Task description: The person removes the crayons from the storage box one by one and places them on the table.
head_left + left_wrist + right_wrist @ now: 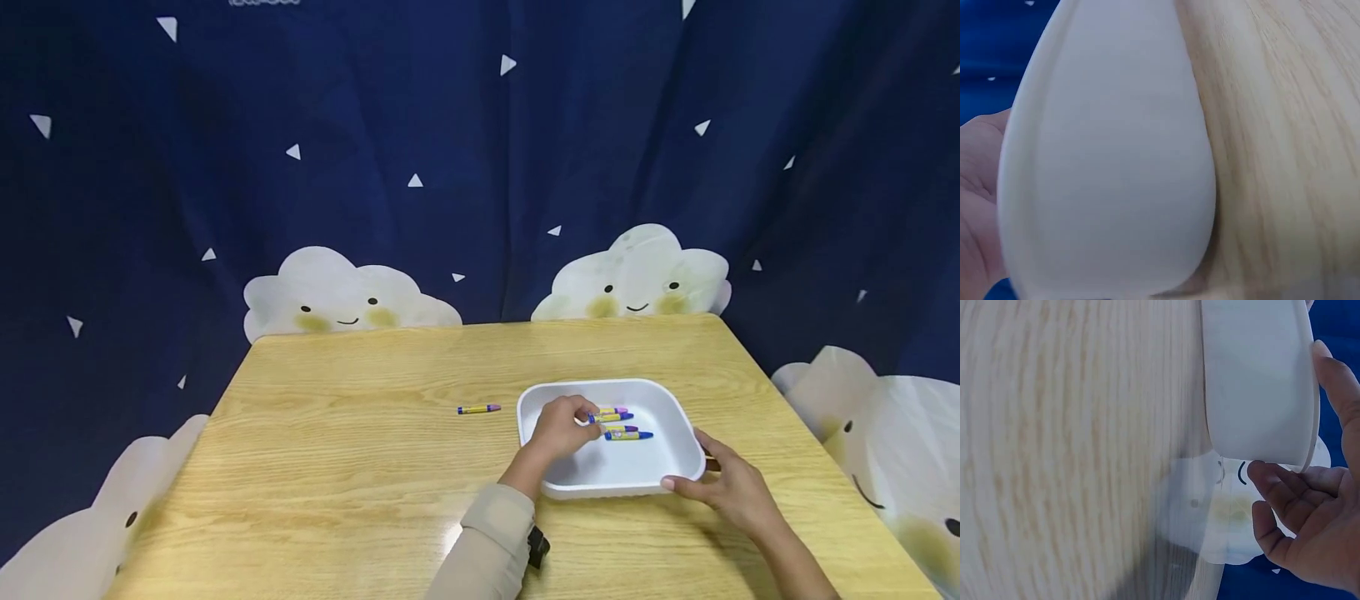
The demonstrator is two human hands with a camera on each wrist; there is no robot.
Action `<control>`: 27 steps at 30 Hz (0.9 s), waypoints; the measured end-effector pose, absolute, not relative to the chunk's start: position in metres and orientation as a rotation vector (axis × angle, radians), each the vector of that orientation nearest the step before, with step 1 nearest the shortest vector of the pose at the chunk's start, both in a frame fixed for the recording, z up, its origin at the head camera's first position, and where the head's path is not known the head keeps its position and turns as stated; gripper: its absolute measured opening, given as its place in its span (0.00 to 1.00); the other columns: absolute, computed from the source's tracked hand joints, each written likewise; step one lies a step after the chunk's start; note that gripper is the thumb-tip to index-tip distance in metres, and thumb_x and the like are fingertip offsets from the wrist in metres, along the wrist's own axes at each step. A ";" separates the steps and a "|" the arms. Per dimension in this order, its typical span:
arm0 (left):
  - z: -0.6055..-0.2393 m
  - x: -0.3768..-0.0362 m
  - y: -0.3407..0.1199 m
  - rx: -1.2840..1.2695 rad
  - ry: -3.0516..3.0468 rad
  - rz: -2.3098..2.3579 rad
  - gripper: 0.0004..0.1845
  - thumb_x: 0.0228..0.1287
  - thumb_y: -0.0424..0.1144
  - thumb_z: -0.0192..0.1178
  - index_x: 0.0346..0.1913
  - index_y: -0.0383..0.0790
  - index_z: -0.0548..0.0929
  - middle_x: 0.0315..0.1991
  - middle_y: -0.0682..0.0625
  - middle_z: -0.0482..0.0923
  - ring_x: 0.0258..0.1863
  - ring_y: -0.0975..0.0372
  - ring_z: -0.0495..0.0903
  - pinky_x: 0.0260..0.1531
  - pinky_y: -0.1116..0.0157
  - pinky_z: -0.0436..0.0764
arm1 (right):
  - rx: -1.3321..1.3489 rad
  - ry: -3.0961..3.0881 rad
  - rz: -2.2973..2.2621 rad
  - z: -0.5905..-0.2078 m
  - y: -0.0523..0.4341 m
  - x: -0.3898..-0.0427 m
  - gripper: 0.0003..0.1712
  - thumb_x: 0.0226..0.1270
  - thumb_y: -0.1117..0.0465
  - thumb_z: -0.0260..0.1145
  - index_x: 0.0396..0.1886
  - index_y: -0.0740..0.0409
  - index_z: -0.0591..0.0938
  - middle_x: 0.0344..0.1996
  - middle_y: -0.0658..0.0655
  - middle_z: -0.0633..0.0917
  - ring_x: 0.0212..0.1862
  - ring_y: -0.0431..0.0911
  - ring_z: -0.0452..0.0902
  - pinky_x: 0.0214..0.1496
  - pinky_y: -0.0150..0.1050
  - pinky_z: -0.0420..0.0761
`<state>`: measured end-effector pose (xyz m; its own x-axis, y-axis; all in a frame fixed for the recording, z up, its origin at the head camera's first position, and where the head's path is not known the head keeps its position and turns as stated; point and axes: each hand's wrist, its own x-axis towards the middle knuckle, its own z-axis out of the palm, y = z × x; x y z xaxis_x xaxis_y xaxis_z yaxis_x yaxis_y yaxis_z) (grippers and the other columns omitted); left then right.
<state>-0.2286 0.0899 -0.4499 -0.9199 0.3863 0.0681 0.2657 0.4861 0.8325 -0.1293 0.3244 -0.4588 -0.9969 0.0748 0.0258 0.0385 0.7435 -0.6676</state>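
Note:
A white plastic tray (pixel 585 490) stands on the table with several yellow-wrapped crayons inside. My left hand (pixel 558 429) reaches over its near left side, thumb and fingertips at the rear end of a blue crayon (pixel 613 417), which it pinches. Beside that lie a pink crayon (pixel 619 410), a purple crayon (pixel 622 428) and a second blue crayon (pixel 630 435). With the thumb on the rim and fingers at the outer wall, my right hand (pixel 738 490) holds the tray's near right corner. In the left wrist view the tray wall (pixel 1116 150) covers the left fingers.
A single pink-tipped crayon (pixel 478 409) lies on the wooden table (pixel 337 467), left of the tray. Behind the table hangs a dark blue curtain (pixel 450 108) with white triangles and smiling clouds.

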 end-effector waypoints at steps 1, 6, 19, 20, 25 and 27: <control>-0.451 -0.230 0.092 0.557 2.589 1.403 0.13 0.51 0.37 0.68 0.41 0.39 0.84 0.31 0.51 0.78 0.29 0.67 0.72 0.28 0.72 0.70 | -0.091 -2.885 1.101 -0.459 0.324 -0.130 0.59 0.43 0.45 0.77 0.66 0.74 0.59 0.49 0.72 0.76 0.47 0.61 0.74 0.35 0.43 0.75; -0.455 -0.240 0.101 0.515 2.580 1.345 0.12 0.51 0.38 0.69 0.41 0.41 0.86 0.24 0.58 0.71 0.24 0.69 0.67 0.24 0.72 0.68 | -0.080 -2.868 1.099 -0.458 0.324 -0.131 0.59 0.42 0.45 0.77 0.65 0.75 0.59 0.50 0.71 0.75 0.47 0.60 0.74 0.35 0.43 0.74; -0.481 -0.250 0.110 0.402 2.548 1.372 0.14 0.41 0.32 0.74 0.36 0.42 0.88 0.20 0.58 0.75 0.20 0.70 0.68 0.23 0.74 0.69 | -0.094 -2.851 1.095 -0.460 0.326 -0.128 0.59 0.41 0.46 0.78 0.65 0.74 0.60 0.47 0.69 0.78 0.47 0.59 0.74 0.37 0.44 0.73; -0.481 -0.250 0.109 0.403 2.557 1.371 0.14 0.41 0.31 0.74 0.36 0.41 0.88 0.20 0.58 0.75 0.20 0.70 0.68 0.23 0.74 0.69 | -0.085 -2.847 1.097 -0.460 0.326 -0.128 0.59 0.41 0.46 0.78 0.65 0.74 0.60 0.47 0.69 0.77 0.47 0.59 0.74 0.37 0.44 0.73; -0.481 -0.249 0.109 0.364 2.611 1.297 0.13 0.40 0.33 0.74 0.34 0.44 0.88 0.25 0.58 0.80 0.23 0.70 0.70 0.26 0.74 0.70 | -0.055 -2.825 1.133 -0.462 0.325 -0.130 0.58 0.42 0.48 0.78 0.65 0.75 0.60 0.50 0.70 0.76 0.47 0.59 0.74 0.36 0.41 0.75; -0.481 -0.249 0.110 0.353 2.644 1.238 0.13 0.40 0.34 0.75 0.34 0.46 0.89 0.27 0.59 0.81 0.24 0.70 0.71 0.27 0.74 0.70 | -0.058 -2.820 1.162 -0.462 0.324 -0.129 0.57 0.43 0.49 0.78 0.65 0.75 0.59 0.50 0.71 0.75 0.48 0.60 0.73 0.34 0.39 0.75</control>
